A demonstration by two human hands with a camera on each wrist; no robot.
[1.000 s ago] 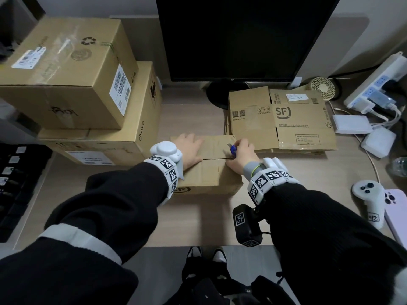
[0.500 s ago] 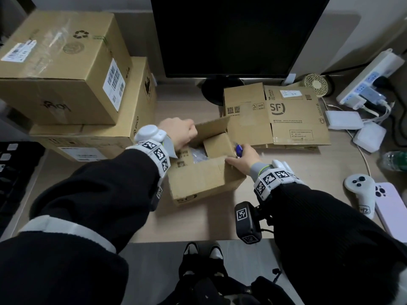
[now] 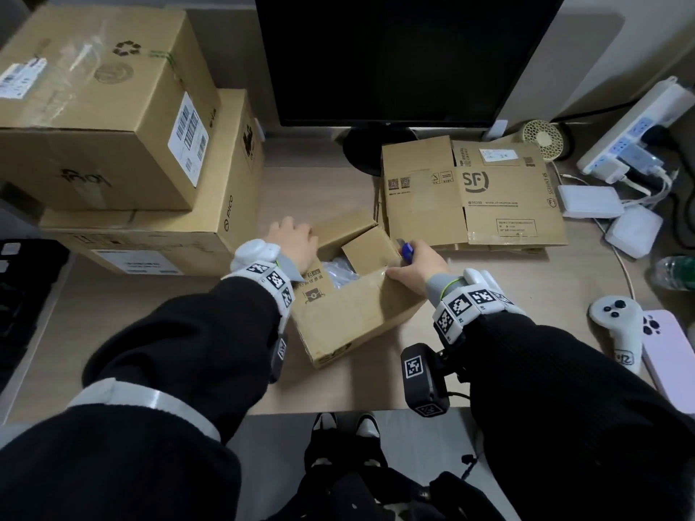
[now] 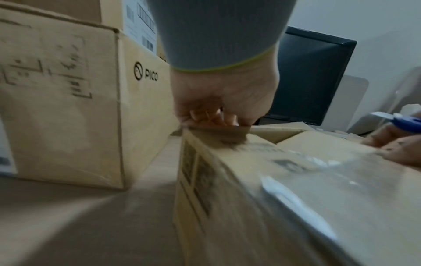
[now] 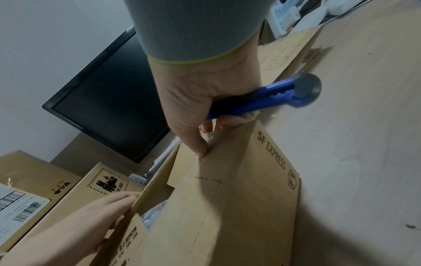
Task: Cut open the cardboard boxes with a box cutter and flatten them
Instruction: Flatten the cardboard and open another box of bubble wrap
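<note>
A small cardboard box [image 3: 349,314] sits mid-desk with its top flaps raised, and clear plastic wrap [image 3: 338,272] shows inside. My left hand [image 3: 297,238] curls its fingers [image 4: 218,117] over the edge of the far-left flap [image 5: 145,196] and holds it back. My right hand [image 3: 417,265] grips a blue box cutter [image 3: 407,251] in its curled fingers, with the short blade pointing away. In the right wrist view the cutter [image 5: 273,97] sticks out of that fist while the thumb [image 5: 200,147] presses the near-right flap. The box [image 4: 284,180] fills the left wrist view, blurred.
Two large sealed boxes [image 3: 105,107] [image 3: 158,235] are stacked at the left. Flattened SF cardboard [image 3: 489,197] lies behind the right hand, in front of the monitor [image 3: 395,58]. A power strip [image 3: 635,133], chargers, a white controller [image 3: 616,325] and a phone [image 3: 673,362] crowd the right edge.
The small box was shut under both hands a second ago. Its flaps have since been lifted apart, the left hand pulling the far one back, and the box has turned slightly.
</note>
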